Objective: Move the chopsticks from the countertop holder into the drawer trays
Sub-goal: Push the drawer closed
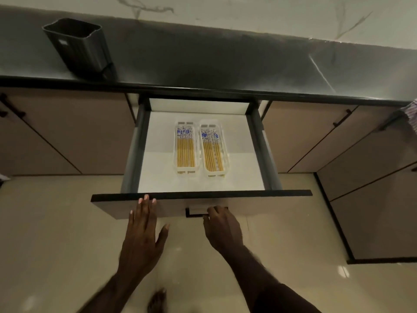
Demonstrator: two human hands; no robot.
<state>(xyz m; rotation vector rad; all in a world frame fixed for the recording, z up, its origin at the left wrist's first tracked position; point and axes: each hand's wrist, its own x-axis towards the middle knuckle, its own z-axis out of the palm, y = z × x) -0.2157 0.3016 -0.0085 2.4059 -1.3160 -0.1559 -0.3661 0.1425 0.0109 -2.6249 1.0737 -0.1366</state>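
The inside of the dark ribbed plastic holder (76,45) on my desk (203,62) is hidden. My left fingers (146,203) lie spread flat against the beige drawer front (259,204); the yellow, blue-patterned chopsticks (185,147) fill two clear trays (222,154). My right fingers (215,211) curl around its black handle (191,213), tips hidden.
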